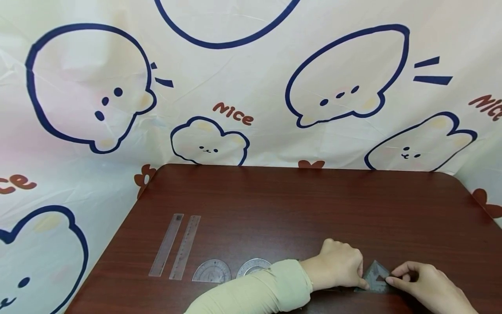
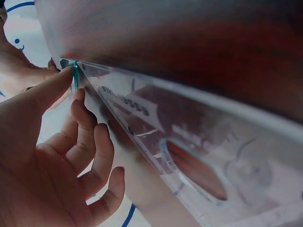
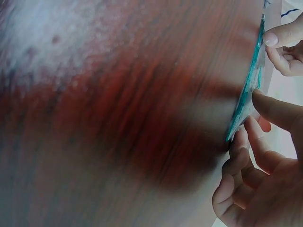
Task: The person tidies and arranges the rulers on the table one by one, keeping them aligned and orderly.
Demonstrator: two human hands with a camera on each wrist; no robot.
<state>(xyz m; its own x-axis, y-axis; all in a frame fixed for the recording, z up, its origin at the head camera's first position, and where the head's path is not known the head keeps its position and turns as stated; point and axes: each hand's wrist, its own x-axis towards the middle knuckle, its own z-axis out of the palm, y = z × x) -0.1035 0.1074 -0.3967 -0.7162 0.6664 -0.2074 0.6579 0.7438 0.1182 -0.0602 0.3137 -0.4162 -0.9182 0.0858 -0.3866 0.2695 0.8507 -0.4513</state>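
Note:
A small teal-tinted clear set square (image 1: 375, 284) with a triangular cut-out lies at the right front of the brown table. My left hand (image 1: 340, 264) pinches its left corner between thumb and finger. On its right side, the thumb and index finger of my right hand (image 1: 429, 283) pinch the edge. Seen edge-on in the right wrist view, the teal set square (image 3: 246, 97) runs between both hands. A second, colourless set square (image 2: 142, 106) with an oval hole fills the left wrist view's foreground; in the head view my left arm mostly hides it.
Two clear rulers (image 1: 166, 245) (image 1: 185, 247) lie side by side at the left of the table (image 1: 274, 200). Right of them are two clear protractors (image 1: 211, 271) (image 1: 252, 265), the second partly behind my left sleeve (image 1: 255, 288). A printed cloth (image 1: 270, 87) hangs around the table.

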